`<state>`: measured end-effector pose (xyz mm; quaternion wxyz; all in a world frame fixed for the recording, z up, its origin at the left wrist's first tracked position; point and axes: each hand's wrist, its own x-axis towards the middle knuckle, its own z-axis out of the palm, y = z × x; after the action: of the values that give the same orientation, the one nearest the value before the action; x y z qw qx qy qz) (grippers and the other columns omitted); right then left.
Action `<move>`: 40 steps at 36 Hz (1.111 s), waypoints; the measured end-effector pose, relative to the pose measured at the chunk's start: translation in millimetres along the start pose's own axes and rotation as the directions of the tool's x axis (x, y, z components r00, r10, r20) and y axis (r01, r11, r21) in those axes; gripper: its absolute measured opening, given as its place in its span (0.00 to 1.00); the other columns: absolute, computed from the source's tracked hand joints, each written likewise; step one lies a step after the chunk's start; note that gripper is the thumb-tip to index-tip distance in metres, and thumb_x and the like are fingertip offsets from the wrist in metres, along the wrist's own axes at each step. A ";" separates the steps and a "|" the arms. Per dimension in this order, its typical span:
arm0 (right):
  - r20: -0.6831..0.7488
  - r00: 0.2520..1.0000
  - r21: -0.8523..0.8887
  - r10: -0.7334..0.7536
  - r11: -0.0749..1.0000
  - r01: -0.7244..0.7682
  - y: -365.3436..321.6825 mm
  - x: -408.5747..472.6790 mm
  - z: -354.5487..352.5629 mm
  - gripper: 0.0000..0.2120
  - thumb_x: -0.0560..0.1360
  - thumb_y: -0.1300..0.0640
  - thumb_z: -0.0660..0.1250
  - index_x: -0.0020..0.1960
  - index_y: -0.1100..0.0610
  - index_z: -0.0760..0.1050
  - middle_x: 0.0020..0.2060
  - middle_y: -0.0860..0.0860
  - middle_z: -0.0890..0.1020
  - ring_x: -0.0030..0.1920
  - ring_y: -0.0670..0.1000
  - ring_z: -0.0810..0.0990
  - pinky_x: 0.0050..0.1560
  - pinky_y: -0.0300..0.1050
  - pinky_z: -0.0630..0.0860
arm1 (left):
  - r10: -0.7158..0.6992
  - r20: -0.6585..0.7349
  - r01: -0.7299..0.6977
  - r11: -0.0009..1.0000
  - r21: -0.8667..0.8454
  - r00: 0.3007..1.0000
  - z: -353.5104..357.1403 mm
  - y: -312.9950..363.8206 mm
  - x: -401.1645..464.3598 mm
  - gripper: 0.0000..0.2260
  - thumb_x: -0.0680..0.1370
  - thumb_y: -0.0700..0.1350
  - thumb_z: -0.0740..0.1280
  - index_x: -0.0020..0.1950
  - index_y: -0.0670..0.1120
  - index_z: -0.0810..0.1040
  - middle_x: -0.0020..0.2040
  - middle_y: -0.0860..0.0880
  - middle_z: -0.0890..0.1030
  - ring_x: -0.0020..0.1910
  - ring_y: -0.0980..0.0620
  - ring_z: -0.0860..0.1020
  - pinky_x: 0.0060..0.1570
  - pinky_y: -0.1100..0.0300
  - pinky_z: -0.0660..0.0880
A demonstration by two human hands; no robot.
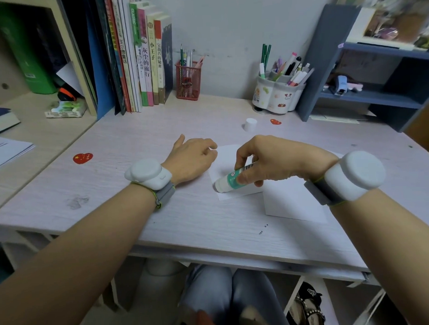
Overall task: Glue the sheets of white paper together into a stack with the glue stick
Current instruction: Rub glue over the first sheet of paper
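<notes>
Right hand [264,158] pinching glue stick [230,180], tip on white sheet [227,162]; left hand [192,160] at nine o'clock, fingers relaxed, pressing sheet's edge on tabletop [137,208].

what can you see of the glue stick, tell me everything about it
The glue stick is a short plastic tube, white at its lower end with a green and white printed label and a barcode higher up. It is uncapped; a white cap stands apart, farther back on the desk. The right hand grips it around the upper body, tilted, lower tip pointing down and left onto the near left corner of a white paper sheet. Whether glue is extended cannot be told.
</notes>
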<state>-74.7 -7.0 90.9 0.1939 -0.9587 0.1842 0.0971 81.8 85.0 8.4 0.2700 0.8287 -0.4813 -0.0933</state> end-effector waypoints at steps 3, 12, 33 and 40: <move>0.015 1.000 0.004 -0.003 1.000 0.003 0.1 -3.0 0.5 0.08 0.70 0.48 0.71 0.45 0.51 0.78 0.31 0.50 0.82 0.28 0.47 0.70 0.21 0.31 0.64 | 0.007 -0.016 -0.006 0.999 0.035 1.000 1.3 1.7 -0.8 0.15 0.80 0.48 0.55 0.64 0.48 0.72 0.52 0.53 0.77 0.61 0.53 0.71 0.72 0.50 0.42; 0.048 0.999 0.011 -0.012 1.000 0.012 0.0 -8.6 1.2 0.08 0.70 0.47 0.71 0.45 0.51 0.79 0.30 0.49 0.81 0.28 0.48 0.69 0.20 0.30 0.63 | 0.040 0.006 -0.040 0.987 0.157 0.999 5.5 5.4 -3.8 0.19 0.78 0.52 0.61 0.67 0.49 0.69 0.59 0.52 0.77 0.69 0.51 0.64 0.73 0.47 0.41; 0.036 0.995 0.018 0.093 0.995 -0.094 20.6 -9.5 -10.6 0.08 0.70 0.48 0.71 0.45 0.53 0.80 0.31 0.52 0.83 0.27 0.49 0.67 0.31 0.40 0.67 | 0.044 0.103 -0.088 0.878 0.471 0.994 8.5 26.7 -4.3 0.22 0.77 0.61 0.56 0.64 0.51 0.74 0.59 0.48 0.73 0.68 0.46 0.63 0.72 0.41 0.40; -0.026 0.995 0.116 0.100 0.989 -0.097 39.8 -6.7 -19.5 0.07 0.68 0.50 0.73 0.43 0.51 0.82 0.32 0.48 0.81 0.30 0.49 0.69 0.34 0.44 0.67 | -0.021 0.040 -0.009 0.774 0.633 0.999 -1.4 28.6 -11.9 0.18 0.80 0.56 0.53 0.44 0.47 0.77 0.52 0.47 0.78 0.63 0.45 0.67 0.72 0.45 0.47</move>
<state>-94.1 -46.9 97.0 0.2408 -0.9371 0.2395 0.0807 54.8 84.4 23.6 -0.0353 0.8704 -0.4881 0.0543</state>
